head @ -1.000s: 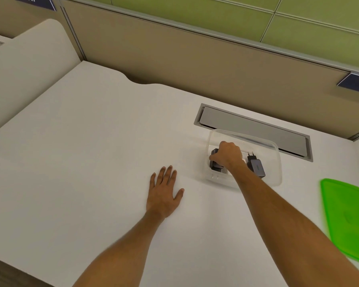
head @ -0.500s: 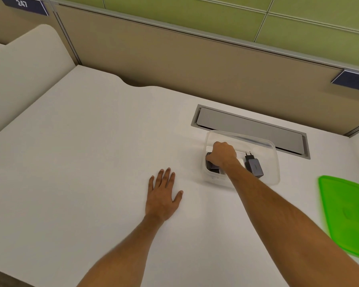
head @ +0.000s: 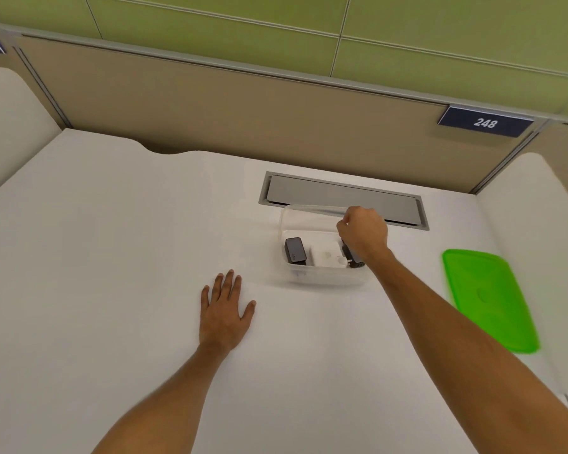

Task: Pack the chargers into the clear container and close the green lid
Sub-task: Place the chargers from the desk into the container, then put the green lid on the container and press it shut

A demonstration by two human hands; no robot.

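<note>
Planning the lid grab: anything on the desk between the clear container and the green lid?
Head view: only the right forearm crosses above; the white desk between clear container and green lid is bare.

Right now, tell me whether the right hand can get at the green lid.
Probably yes. The green lid lies uncovered on the desk, right of the clear container; the right hand hovers over that container, with nothing between.

We see a white desk (head: 112, 257) under a plain beige partition (head: 243, 109), and above that a wall (head: 309, 14) of olive-green panels with thin pale seams. A grey hatch (head: 309, 191) sits in the desk. The container (head: 289, 221) is clear and holds two black chargers (head: 295, 251) and a white one (head: 327, 256). The lid (head: 489, 296) is bright green. A navy sign (head: 485, 122) reads 248 in white.
</note>
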